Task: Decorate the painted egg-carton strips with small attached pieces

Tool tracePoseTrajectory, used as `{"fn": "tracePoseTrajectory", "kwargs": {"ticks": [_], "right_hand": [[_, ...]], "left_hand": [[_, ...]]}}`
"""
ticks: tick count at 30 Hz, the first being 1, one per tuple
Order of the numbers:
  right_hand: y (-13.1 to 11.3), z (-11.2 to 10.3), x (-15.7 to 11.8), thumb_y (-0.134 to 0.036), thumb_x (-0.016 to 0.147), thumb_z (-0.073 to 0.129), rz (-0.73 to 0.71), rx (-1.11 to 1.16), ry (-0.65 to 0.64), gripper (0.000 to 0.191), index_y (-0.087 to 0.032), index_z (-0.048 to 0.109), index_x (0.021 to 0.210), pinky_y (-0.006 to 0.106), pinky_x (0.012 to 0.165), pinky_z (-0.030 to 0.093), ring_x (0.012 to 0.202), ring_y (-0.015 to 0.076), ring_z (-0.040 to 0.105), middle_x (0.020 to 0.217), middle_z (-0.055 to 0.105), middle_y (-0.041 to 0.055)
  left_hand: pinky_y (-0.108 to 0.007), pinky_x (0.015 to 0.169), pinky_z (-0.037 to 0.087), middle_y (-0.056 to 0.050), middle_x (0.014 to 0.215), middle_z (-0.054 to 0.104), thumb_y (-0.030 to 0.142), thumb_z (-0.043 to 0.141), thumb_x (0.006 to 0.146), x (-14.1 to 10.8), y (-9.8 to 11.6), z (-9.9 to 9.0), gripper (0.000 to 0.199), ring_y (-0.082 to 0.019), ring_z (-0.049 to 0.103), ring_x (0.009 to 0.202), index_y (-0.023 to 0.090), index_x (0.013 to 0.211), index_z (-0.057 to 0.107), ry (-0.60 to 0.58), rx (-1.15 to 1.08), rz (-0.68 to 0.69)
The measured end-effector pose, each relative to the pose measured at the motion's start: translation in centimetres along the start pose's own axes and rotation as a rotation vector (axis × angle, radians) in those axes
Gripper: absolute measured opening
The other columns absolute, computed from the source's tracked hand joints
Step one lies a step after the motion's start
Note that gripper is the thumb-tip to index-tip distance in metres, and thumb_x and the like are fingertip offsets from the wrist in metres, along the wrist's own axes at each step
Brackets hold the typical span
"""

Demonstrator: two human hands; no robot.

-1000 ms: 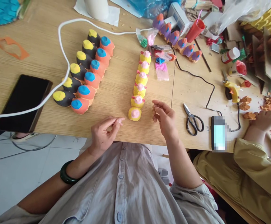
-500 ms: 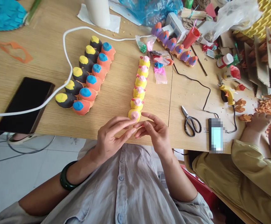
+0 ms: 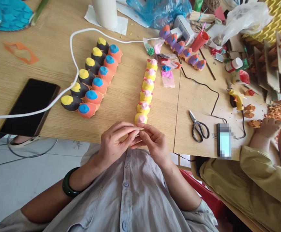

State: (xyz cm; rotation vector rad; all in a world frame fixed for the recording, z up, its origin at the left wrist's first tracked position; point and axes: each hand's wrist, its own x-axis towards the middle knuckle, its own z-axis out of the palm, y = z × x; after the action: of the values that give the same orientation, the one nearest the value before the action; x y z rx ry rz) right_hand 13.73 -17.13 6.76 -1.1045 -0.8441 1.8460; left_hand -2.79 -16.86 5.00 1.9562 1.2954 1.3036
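My left hand (image 3: 117, 141) and my right hand (image 3: 155, 143) meet at the table's near edge, fingertips touching. Both are closed in a pinch, and anything between the fingers is too small or hidden to make out. Just beyond the fingertips lies a row of yellow egg-carton cups (image 3: 147, 85) topped with pink clay, most with small red bits at their sides. The nearest yellow cup (image 3: 141, 118) has a pink top and no red bits that I can see. Left of it stand orange cups with blue tops (image 3: 101, 84) and black cups with yellow tops (image 3: 84, 75).
A white cable (image 3: 72, 61) loops past a dark phone (image 3: 30, 106). Right are scissors (image 3: 198, 127), a blurred-screen device (image 3: 224, 141), a yellow glue gun (image 3: 235, 98) and another person's hand (image 3: 266, 129). Clay packets (image 3: 167, 75) and a purple-orange cup row (image 3: 182, 48) lie farther back.
My right hand has moved left and its spread fingers have closed in against my left fingertips. The view has shifted slightly.
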Motion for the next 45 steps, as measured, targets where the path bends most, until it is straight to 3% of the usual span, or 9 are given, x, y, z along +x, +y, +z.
{"fn": "tracePoseTrajectory", "kwargs": {"ticks": [5,14,23,28,31,35,38,42,45], "right_hand": [[0.0,-0.2,0.5,-0.049,0.090,0.079,-0.042,0.030,0.057,0.040,-0.023,0.068,0.119,0.032,0.064,0.070,0.069,0.0175,0.080,0.084,0.081,-0.0005],[0.0,-0.2,0.4,-0.052,0.092,0.076,-0.024,-0.035,0.022,0.041,-0.023,0.068,0.121,0.033,0.064,0.069,0.070,0.0179,0.080,0.084,0.081,0.0007],[0.9,-0.3,0.1,-0.039,0.093,0.078,-0.248,-0.215,0.181,0.020,-0.021,0.073,0.099,0.030,0.072,0.067,0.070,0.0135,0.077,0.082,0.080,0.0014],[0.0,0.0,0.4,-0.045,0.090,0.080,-0.158,-0.124,0.153,0.027,-0.020,0.070,0.091,0.024,0.054,0.060,0.053,0.0097,0.068,0.072,0.075,-0.0015],[-0.3,0.1,0.5,-0.050,0.089,0.079,-0.081,-0.121,0.117,0.034,-0.019,0.069,0.085,0.020,0.045,0.052,0.045,0.0072,0.061,0.066,0.070,-0.0034],[-0.2,-0.1,0.5,-0.055,0.089,0.077,-0.006,-0.106,0.067,0.038,-0.018,0.069,0.084,0.020,0.045,0.054,0.046,0.0067,0.061,0.068,0.069,-0.0029],[-0.1,-0.3,0.6,-0.053,0.086,0.081,0.023,-0.042,0.062,0.037,-0.018,0.069,0.088,0.020,0.046,0.057,0.049,0.0074,0.061,0.070,0.070,-0.0035],[0.0,-0.5,0.9,-0.052,0.085,0.082,0.029,0.024,0.078,0.035,-0.020,0.070,0.088,0.019,0.041,0.053,0.046,0.0066,0.057,0.066,0.067,-0.0053],[0.1,-0.5,1.0,-0.054,0.085,0.081,0.038,0.039,0.074,0.037,-0.019,0.069,0.085,0.018,0.038,0.049,0.042,0.0056,0.053,0.064,0.065,-0.0058]], "left_hand": [[-0.023,0.085,0.061,-0.003,0.105,0.081,0.018,0.068,0.100,0.2,0.3,0.2,0.016,-0.014,0.077,0.094,0.022,0.111,0.079,-0.035,-0.143,-0.129],[-0.023,0.081,0.061,-0.001,0.094,0.080,0.016,0.070,0.097,0.4,0.2,0.1,0.011,-0.013,0.075,0.087,0.021,0.096,0.079,0.006,-0.209,-0.211],[-0.024,0.080,0.063,-0.003,0.097,0.079,0.026,0.070,0.099,-0.1,0.1,0.2,0.012,-0.014,0.076,0.087,0.021,0.099,0.081,-0.051,-0.388,-0.404],[-0.022,0.081,0.063,-0.002,0.105,0.079,0.019,0.076,0.094,0.1,0.1,0.2,0.017,-0.012,0.076,0.090,0.023,0.110,0.080,0.002,-0.307,-0.259],[-0.021,0.080,0.061,-0.001,0.099,0.080,0.014,0.076,0.094,0.2,0.0,0.1,0.016,-0.011,0.075,0.088,0.023,0.106,0.081,0.006,-0.263,-0.162],[-0.022,0.077,0.061,0.000,0.093,0.081,0.016,0.074,0.095,0.3,-0.1,0.0,0.011,-0.013,0.075,0.084,0.023,0.099,0.081,0.021,-0.211,-0.156],[-0.022,0.080,0.061,-0.001,0.097,0.081,0.016,0.072,0.097,0.2,0.0,0.1,0.016,-0.013,0.076,0.088,0.025,0.105,0.082,0.009,-0.191,-0.148],[-0.023,0.083,0.062,-0.003,0.109,0.081,0.016,0.072,0.096,0.0,0.2,0.2,0.024,-0.013,0.077,0.091,0.024,0.117,0.080,0.025,-0.177,-0.174],[-0.025,0.084,0.063,-0.003,0.106,0.082,0.017,0.073,0.097,0.0,0.2,0.3,0.019,-0.014,0.077,0.092,0.025,0.112,0.081,0.040,-0.165,-0.171]]}}
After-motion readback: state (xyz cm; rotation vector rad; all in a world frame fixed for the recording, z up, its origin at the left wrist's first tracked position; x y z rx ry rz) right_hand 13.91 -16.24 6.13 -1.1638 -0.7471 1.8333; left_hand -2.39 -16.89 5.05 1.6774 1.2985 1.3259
